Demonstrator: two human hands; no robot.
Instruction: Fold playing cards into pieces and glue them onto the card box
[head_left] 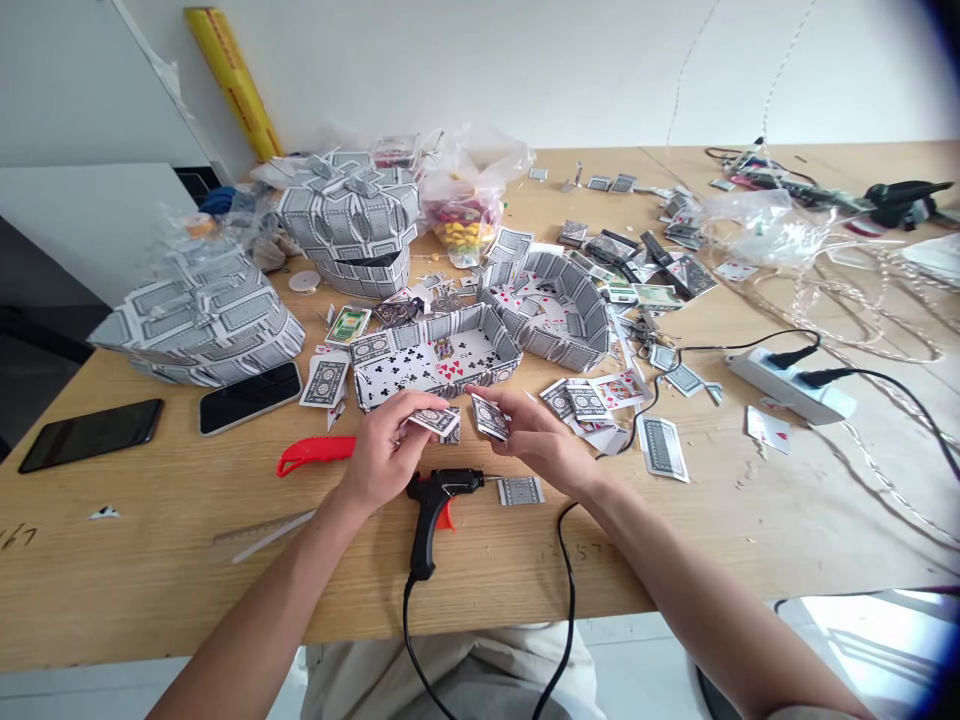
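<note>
Between thumb and fingers, my left hand (pixel 385 445) pinches a playing card (pixel 435 419). My right hand (pixel 536 437) grips another playing card (pixel 489 417), a short gap away from the first. A black hot glue gun (pixel 435 510) with an orange trigger lies below both hands, its nozzle pointing right at a card piece (pixel 520 491) on the table. Just beyond my hands sits an open tray made of playing cards (pixel 439 365). Left of my left hand is a red-handled tool (pixel 313 455), partly covered by the hand.
A heart-shaped card box (pixel 555 310), stacked card boxes (pixel 349 220) and a boat-like card box (pixel 206 320) stand behind. Two phones (pixel 94 435) lie left. Loose cards (pixel 589 402), a power strip (pixel 787 385) and its black cables are on the right.
</note>
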